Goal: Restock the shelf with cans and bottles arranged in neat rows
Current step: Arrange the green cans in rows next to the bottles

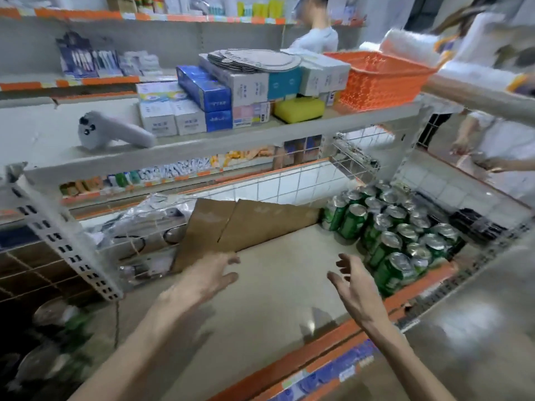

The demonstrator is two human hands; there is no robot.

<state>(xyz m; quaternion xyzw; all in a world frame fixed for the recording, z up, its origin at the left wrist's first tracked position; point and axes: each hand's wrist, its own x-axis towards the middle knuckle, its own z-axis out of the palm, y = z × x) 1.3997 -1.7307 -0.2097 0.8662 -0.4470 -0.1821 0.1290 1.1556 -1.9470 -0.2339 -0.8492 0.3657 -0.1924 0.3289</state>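
Hands both reach over the lower shelf, holding nothing. Left hand is palm down, fingers loosely spread and open, fingertips at the near edge of a cardboard sheet; can't tell if they touch it. Right hand is open too, fingers spread and slightly bent, just beside the cans, not touching them. Cans are green with silver tops, packed upright in rows at the right end of the lower shelf. Cardboard sheet sits at the back left of that shelf, creased down the middle. Clear plastic wrap is bunched left of it. Upper shelf carries a white controller, stacked boxes, a yellow sponge and an orange basket. Green shapes at lower left are too blurred to identify. Other people stand at far right, blurred
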